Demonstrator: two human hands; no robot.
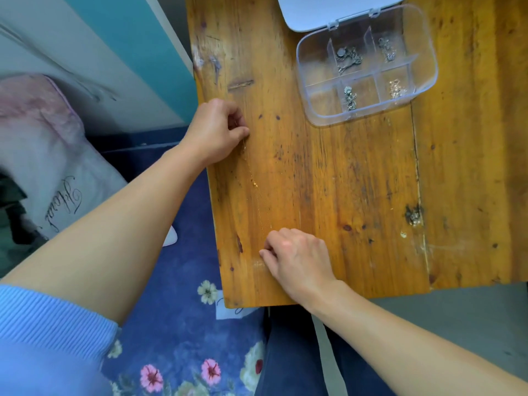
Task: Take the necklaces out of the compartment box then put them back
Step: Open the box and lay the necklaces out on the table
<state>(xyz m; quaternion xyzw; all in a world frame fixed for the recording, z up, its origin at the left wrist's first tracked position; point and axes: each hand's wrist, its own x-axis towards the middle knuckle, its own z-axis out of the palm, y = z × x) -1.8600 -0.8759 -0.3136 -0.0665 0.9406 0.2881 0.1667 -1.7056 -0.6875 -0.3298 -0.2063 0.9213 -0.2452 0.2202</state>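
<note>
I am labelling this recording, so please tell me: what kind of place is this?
Probably a bedroom at home: a worn wooden table beside a floral bedsheet and a pillow.

A home bedroom: floral bedsheet (183, 350), pink pillow (43, 144) and worn wooden table (357, 195) beside the bed.

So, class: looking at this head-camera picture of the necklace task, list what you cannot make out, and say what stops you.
- Box lid: cut off by the top edge.
- Necklaces in the compartment box: too small and tangled to tell their design.
- Gold chain on the table: so thin that its ends vanish under the left hand and right hand; the grip is hidden by the fingers.
- Pillow writing: blurred, unreadable.
</note>
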